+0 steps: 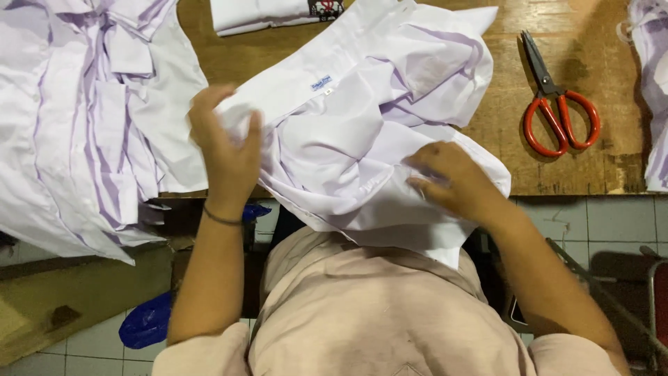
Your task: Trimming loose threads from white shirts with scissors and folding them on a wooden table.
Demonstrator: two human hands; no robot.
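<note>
A crumpled white shirt point(362, 132) lies over the near edge of a wooden table point(508, 139), its collar and small label turned up. My left hand point(226, 150) grips the shirt's collar end at the left. My right hand point(452, 181) presses on and pinches the cloth at the right, near the table's edge. Part of the shirt hangs down over my lap.
A heap of white shirts point(83, 118) covers the table's left side and droops over the edge. Red-handled scissors point(557, 104) lie on the wood at the right. A folded white garment point(271, 14) sits at the top edge, more white cloth point(650, 90) at far right. Blue plastic bag point(146, 320) on the tiled floor.
</note>
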